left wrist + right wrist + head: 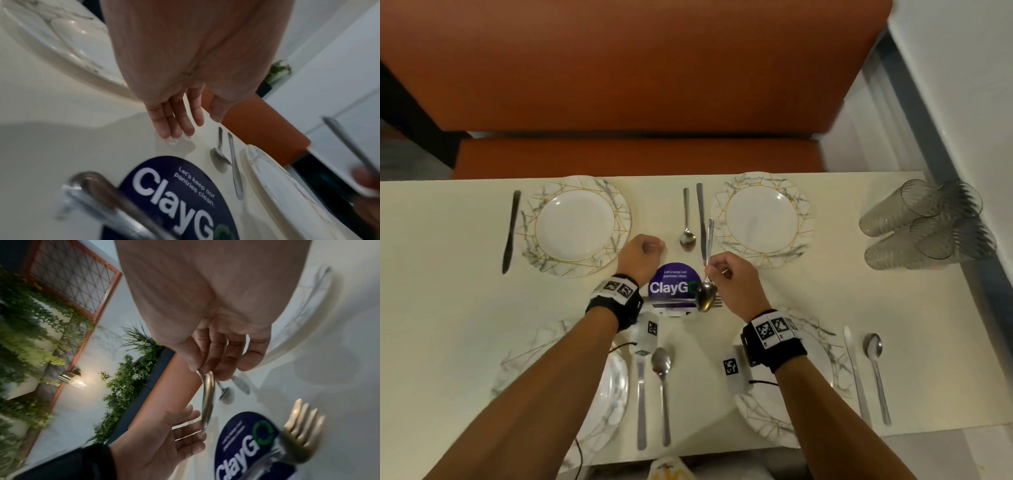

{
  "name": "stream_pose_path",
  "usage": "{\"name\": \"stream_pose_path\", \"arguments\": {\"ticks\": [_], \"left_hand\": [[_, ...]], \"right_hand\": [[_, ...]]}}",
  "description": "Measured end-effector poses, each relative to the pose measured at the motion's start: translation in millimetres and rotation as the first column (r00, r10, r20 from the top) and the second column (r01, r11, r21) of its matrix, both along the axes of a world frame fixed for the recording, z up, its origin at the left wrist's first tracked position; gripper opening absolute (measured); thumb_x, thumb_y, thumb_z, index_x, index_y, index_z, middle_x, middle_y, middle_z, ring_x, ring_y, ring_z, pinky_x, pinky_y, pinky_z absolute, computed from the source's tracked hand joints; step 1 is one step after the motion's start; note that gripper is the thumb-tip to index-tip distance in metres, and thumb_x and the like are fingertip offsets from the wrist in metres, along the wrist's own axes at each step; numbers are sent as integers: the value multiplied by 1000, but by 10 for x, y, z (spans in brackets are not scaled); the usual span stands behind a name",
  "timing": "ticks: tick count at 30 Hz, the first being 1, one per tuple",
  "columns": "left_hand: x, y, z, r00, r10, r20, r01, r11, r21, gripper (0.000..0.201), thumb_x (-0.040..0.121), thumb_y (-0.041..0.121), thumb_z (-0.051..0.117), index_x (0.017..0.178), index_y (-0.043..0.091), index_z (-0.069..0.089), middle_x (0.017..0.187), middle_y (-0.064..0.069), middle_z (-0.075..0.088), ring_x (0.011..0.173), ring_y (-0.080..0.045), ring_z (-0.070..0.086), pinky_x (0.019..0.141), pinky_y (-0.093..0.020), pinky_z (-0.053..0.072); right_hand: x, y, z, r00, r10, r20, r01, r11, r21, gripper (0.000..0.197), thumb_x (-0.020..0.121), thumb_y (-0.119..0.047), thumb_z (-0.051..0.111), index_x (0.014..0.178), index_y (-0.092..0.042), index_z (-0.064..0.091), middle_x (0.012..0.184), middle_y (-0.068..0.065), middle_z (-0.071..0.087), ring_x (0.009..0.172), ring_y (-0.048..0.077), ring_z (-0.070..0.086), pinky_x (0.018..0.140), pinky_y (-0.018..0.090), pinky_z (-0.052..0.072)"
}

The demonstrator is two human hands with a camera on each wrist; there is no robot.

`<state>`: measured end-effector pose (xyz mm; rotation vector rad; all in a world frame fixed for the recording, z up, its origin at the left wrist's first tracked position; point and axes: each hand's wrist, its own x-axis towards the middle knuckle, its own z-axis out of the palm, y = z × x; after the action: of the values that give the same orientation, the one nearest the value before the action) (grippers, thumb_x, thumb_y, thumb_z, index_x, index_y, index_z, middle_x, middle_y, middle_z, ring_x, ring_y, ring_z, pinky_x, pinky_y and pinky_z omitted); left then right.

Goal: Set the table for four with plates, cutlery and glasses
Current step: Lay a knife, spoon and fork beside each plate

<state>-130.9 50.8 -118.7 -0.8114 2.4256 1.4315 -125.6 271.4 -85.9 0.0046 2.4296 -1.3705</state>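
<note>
Two hands over the table (pixel 448 308): right grip (pixel 726 270) pinches a spoon (pixel 707 274), left grip (pixel 642 251) loose, holding nothing.

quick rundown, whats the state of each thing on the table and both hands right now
left hand: holds nothing, fingers relaxed above the table
right hand: grips a spoon by its handle, bowl down
fork: above the sticker; what holds it is not clear
far plates: bare
glasses: lying on their sides at the table's right end, not yet placed
ClayGo sticker: flat on the table
</note>
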Motion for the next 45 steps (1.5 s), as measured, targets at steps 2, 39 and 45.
{"name": "stream_pose_path", "arguments": {"ticks": [2, 39, 45], "left_hand": [[191, -65, 106, 996, -20, -90, 22, 1000, 22, 16, 100, 29, 64, 110, 19, 71, 105, 3, 72, 98, -16, 66, 85, -25, 49], [505, -3606, -130, 940, 336, 65, -327, 937, -122, 17, 92, 18, 71, 105, 16, 82, 112, -6, 77, 108, -26, 68, 83, -21, 46], [444, -3604, -241, 954, 300, 27, -290, 939, -183, 16, 92, 18, 72, 102, 11, 82, 104, -11, 79, 103, -31, 71, 82, -27, 53]], "right_hand": [[57, -276, 47, 999, 17, -27, -18, 1000, -20, 10, 93, -23, 66, 100, -17, 69, 90, -6, 69, 83, 4, 64, 67, 12, 50], [670, -2687, -66, 993, 19, 114, -17, 1000, -18, 19, 97, -3, 59, 96, -14, 75, 79, 1, 75, 63, 5, 65, 64, 18, 53], [716, -2592, -100, 991, 4, 131, -1, 1000, -21, 23, 98, -4, 60, 91, -20, 74, 78, 2, 75, 60, 6, 63, 62, 16, 52]]}}
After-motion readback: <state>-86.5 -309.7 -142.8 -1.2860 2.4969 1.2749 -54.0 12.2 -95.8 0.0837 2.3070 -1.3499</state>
